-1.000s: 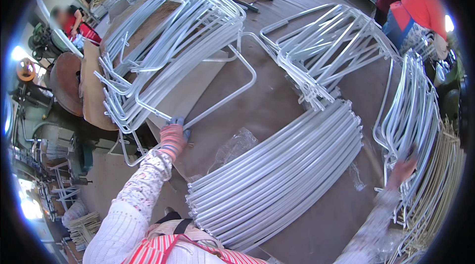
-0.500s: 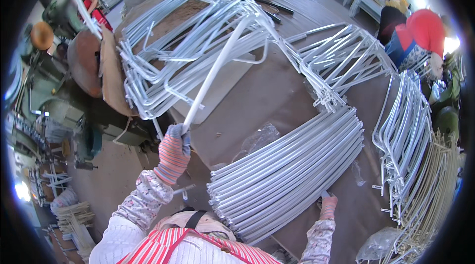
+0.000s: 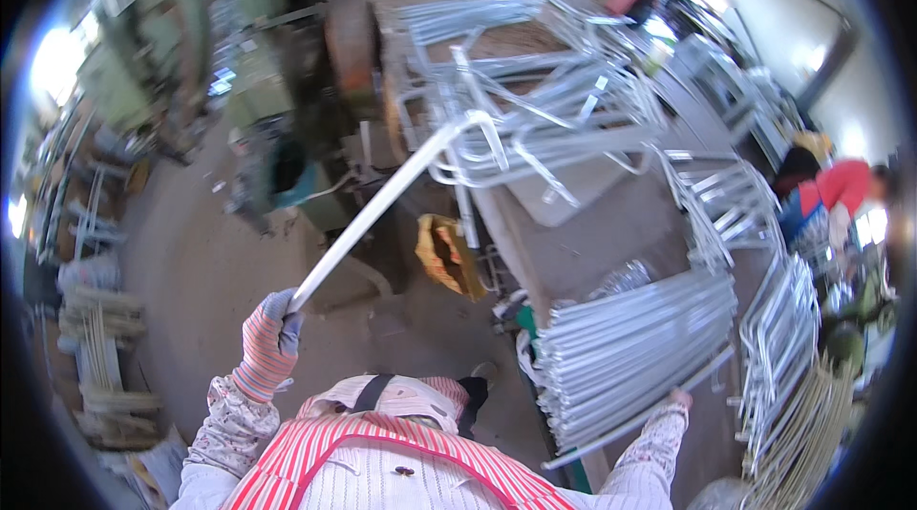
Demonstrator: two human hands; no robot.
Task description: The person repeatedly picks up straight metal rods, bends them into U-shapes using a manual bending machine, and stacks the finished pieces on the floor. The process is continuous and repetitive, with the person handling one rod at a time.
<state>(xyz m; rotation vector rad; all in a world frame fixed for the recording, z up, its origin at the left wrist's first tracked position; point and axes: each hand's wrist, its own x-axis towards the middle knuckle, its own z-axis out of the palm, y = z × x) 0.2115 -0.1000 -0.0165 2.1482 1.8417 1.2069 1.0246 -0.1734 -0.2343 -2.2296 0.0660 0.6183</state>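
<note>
My left hand [image 3: 267,346], in a striped knitted glove, is closed round the lower end of a silvery metal tube [image 3: 374,209]. That tube slants up to the right and bends over at its top, in front of a pile of bent tube frames [image 3: 564,99]. At the lower right, a stack of metal tubes [image 3: 630,338] lies side by side on the table. My right hand [image 3: 680,399] is at the stack's near edge, on a metal tube [image 3: 611,435] lying slightly apart from the others. Its fingers are small and blurred but look closed on that tube.
More bent tubes [image 3: 778,348] lie right of the stack, with thin yellowish rods [image 3: 807,434] beside them. A yellow sack [image 3: 447,257] stands by the table's left edge. Green machines [image 3: 258,90] stand at left. Another person in red [image 3: 841,190] bends over at the right.
My view has swung left. My left hand has drawn the bent tube away from the table, out over the floor. The near-edge tube at my right hand now lies apart from the stack.
</note>
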